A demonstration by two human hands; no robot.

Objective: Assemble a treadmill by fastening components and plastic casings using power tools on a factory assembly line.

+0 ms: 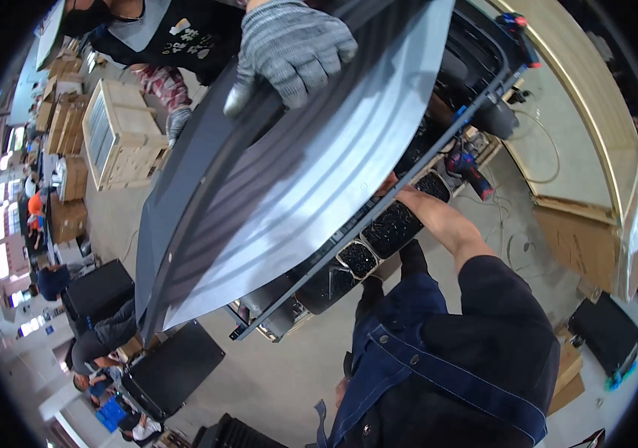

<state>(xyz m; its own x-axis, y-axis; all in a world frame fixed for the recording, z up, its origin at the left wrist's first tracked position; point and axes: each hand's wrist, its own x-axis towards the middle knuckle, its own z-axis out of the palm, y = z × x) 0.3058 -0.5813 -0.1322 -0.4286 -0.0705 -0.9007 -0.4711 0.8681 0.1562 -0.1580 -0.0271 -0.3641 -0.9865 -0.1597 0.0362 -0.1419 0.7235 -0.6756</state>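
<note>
My right arm reaches forward to a long dark metal bar [326,252]. My right hand [403,194] is at the bar, beside the edge of a large curved panel; the bar and panel hide most of its fingers. The panel [334,157] has a pale grey inner face and a dark grey outer side, and stands tilted up over the frame. Only a sliver of my left hand [341,390] shows low beside my apron, its fingers hidden. Across from me, a co-worker's grey-gloved hand [296,56] rests on the panel's upper edge.
Open bins of small black parts [392,230] sit below the bar. A red and dark power drill [470,170] lies right of them, with cables on the floor. A wooden crate [121,134] stands far left, black cases [173,369] lower left, a cardboard box [580,243] at right.
</note>
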